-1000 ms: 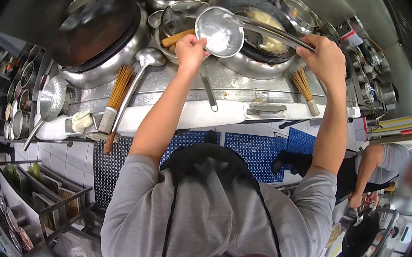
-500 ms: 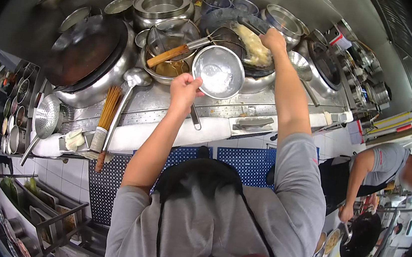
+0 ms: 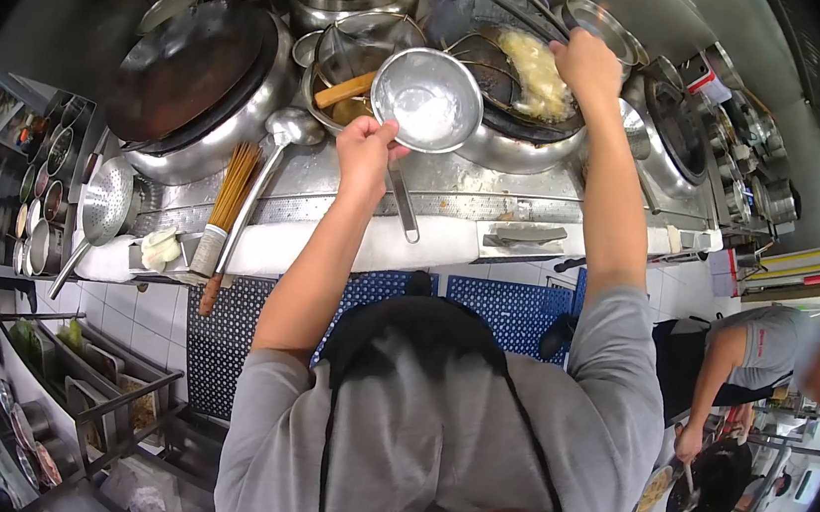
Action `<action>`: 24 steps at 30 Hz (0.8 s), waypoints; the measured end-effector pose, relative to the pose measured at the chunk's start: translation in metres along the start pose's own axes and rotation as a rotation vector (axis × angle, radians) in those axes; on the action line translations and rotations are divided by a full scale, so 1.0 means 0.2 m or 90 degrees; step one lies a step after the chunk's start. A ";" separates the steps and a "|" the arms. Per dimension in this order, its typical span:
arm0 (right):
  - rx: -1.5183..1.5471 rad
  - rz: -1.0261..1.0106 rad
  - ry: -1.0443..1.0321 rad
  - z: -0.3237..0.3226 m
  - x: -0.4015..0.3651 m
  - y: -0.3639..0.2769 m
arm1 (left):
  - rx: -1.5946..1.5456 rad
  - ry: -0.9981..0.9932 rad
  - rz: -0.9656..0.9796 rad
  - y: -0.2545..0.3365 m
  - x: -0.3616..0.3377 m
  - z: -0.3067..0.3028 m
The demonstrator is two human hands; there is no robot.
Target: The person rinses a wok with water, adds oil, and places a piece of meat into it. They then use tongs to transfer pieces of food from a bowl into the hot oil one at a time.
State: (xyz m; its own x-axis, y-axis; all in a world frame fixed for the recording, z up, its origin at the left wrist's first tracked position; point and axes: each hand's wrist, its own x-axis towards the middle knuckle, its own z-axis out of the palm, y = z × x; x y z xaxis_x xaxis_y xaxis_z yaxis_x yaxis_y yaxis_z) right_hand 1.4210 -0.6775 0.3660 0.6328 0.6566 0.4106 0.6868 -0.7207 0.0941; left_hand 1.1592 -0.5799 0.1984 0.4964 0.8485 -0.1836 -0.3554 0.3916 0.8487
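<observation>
My left hand [image 3: 366, 154] pinches the near rim of a shiny metal bowl [image 3: 427, 101], tilted above the stove, with a little white residue inside. The bowl partly covers a strainer's wooden handle [image 3: 344, 90]. Fingers closed, my right hand [image 3: 588, 67] grips long dark tongs or chopsticks [image 3: 527, 13] above the wok at the back right; their exact type is hard to tell. Beside that hand, pale yellow battered food [image 3: 536, 76] lies over the wire strainer and wok [image 3: 514, 125].
A large dark wok [image 3: 184, 77] sits at the left. Nearer me are a ladle [image 3: 294, 127], a bamboo brush [image 3: 238, 183] and a perforated skimmer [image 3: 109, 202]. At the right, another person [image 3: 766, 343] handles a black wok [image 3: 709, 484].
The bowl in my left hand has moved up and slightly left, covering more of the strainer handle. My right hand has risen a little, showing more of the long tool.
</observation>
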 end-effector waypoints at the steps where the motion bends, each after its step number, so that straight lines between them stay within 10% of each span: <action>1: 0.011 -0.021 0.030 -0.07 -0.10 0.00 | -0.010 0.000 -0.003 0.00 0.02 0.00; 11: 0.174 0.141 0.057 -0.32 -1.09 0.14 | -0.063 -0.063 -0.006 -0.11 0.08 0.02; 24: 0.072 0.479 -0.176 0.58 -1.44 0.77 | -0.039 -0.129 -0.054 -0.18 -0.02 0.10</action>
State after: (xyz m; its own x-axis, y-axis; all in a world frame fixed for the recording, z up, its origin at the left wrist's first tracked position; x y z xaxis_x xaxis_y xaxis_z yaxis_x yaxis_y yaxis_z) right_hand 1.3855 -0.9522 0.1577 0.9950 0.0469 0.0877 0.0650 -0.9743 -0.2158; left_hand 1.1865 -0.6041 0.1776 0.6735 0.7249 -0.1449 -0.3495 0.4849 0.8017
